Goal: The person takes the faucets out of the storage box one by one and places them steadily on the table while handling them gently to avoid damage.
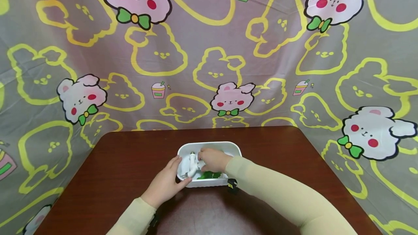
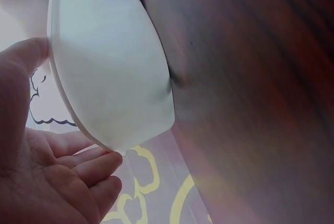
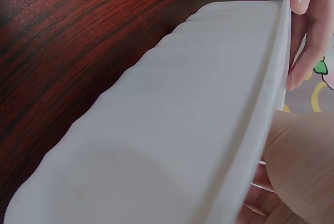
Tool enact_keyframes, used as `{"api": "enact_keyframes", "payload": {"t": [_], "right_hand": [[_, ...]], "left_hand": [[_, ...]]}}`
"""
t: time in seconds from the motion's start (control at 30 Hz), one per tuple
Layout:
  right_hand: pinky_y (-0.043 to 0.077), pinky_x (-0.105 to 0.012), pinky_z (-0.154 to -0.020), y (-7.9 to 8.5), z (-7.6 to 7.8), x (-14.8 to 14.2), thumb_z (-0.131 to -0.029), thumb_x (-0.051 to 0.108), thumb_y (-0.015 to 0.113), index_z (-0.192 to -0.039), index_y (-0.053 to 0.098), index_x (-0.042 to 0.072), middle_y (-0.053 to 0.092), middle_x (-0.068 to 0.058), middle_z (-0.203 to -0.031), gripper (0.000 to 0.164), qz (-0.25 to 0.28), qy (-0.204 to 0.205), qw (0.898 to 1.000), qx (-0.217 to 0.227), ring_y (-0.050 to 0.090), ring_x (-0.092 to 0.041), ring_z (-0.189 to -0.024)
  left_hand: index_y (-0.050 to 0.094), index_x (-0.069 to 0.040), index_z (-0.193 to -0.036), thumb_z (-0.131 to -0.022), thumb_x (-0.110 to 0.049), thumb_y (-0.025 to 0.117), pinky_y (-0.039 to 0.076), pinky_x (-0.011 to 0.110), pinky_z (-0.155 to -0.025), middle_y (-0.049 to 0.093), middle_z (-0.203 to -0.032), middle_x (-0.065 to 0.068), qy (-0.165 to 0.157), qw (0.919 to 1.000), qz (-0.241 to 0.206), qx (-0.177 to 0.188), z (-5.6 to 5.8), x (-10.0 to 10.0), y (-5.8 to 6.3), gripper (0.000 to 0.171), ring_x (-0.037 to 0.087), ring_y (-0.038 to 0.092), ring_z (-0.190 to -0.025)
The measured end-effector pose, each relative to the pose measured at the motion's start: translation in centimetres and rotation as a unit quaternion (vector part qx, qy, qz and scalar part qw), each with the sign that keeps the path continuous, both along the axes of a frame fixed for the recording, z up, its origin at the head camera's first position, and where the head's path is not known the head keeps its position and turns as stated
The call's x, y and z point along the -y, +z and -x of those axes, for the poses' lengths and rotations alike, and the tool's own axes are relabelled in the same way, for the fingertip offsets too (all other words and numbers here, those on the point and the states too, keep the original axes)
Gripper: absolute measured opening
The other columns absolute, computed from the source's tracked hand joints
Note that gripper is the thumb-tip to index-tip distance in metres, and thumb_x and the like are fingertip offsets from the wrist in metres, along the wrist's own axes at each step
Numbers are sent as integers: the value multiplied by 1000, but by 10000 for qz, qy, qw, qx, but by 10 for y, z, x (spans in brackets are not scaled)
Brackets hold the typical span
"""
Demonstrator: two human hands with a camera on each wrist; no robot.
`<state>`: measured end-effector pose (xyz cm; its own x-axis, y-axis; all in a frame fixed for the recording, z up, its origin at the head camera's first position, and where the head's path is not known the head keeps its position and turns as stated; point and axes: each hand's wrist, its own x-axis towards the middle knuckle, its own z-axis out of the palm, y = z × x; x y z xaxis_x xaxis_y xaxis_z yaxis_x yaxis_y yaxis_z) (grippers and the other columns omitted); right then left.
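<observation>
A glossy white plastic basin with rounded corners, a thin raised lip and a wavy lower edge along its near wall sits on the dark red-brown wood-grain table, its long axis running left to right. Inside, toward the left, lies a white branched pipe, smooth and pale, with a brassy tip at its far end and greyish metal at its near-left end; it runs from the far side down toward the near-left corner, and a side branch with a metal ring points right, toward the right hand. A bright green item of unclear shape lies near the front wall. On the patterned cloth behind, printed drink cups carry green labels too small to read. The left hand has its grip spread around the basin's near-left corner, thumb and fingertips touching the lip. The right hand reaches down into the basin beside the side branch; whether its grip pinches the pipe I cannot tell.
</observation>
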<state>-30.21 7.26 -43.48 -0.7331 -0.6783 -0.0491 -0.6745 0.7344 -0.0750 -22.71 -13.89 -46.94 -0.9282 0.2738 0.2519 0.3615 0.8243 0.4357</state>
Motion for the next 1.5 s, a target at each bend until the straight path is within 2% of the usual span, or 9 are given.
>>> {"api": "enact_keyframes", "payload": {"t": [0.43,0.57,0.8,1.13,1.27,1.5], "right_hand": [[51,-25,-75,-5,1,-2,-84,24,83,-102,70,11,58,3,-93,25,37,-38,9999,-108,53,-8,-78],[51,-25,-75,-3,0,-3,-85,24,83,-103,70,10,58,3,-92,27,53,-76,9999,-98,52,-8,-77],[51,-25,-72,1,-1,-6,-85,25,82,-107,70,8,56,2,-93,30,121,-61,9998,-163,49,-7,-76],[51,-22,-78,2,0,-11,-88,22,78,-111,70,3,62,-3,-101,31,598,71,9982,-59,53,-8,-82],[50,-21,-77,3,1,-11,-87,21,78,-109,70,3,63,-3,-99,29,700,78,9975,-37,53,-8,-81],[53,-23,-79,3,2,-11,-90,24,76,-115,71,1,68,-5,-103,34,794,43,9968,-78,57,-9,-84]], "left_hand": [[51,8,-144,-86,-42,83,54,50,-101,50,-151,26,-3,10000,-25,-94,-2,-1,0,83,39,62,-126],[51,7,-145,-86,-43,82,54,50,-101,50,-151,26,5,9999,4,-141,-2,-1,-1,83,39,63,-126],[50,7,-146,-87,-46,81,53,49,-103,48,-153,25,40,10000,-4,-18,0,0,-1,85,39,62,-128],[49,7,-146,-88,-46,81,54,49,-101,48,-153,26,7,10000,-31,-17,0,0,-2,86,39,62,-127],[49,8,-146,-87,-46,81,54,49,-102,48,-153,26,-5,10000,-26,-50,0,0,-2,86,39,62,-127],[49,8,-146,-87,-45,81,54,48,-102,48,-153,26,9,10000,-20,-41,0,0,-2,86,39,62,-127]]}}
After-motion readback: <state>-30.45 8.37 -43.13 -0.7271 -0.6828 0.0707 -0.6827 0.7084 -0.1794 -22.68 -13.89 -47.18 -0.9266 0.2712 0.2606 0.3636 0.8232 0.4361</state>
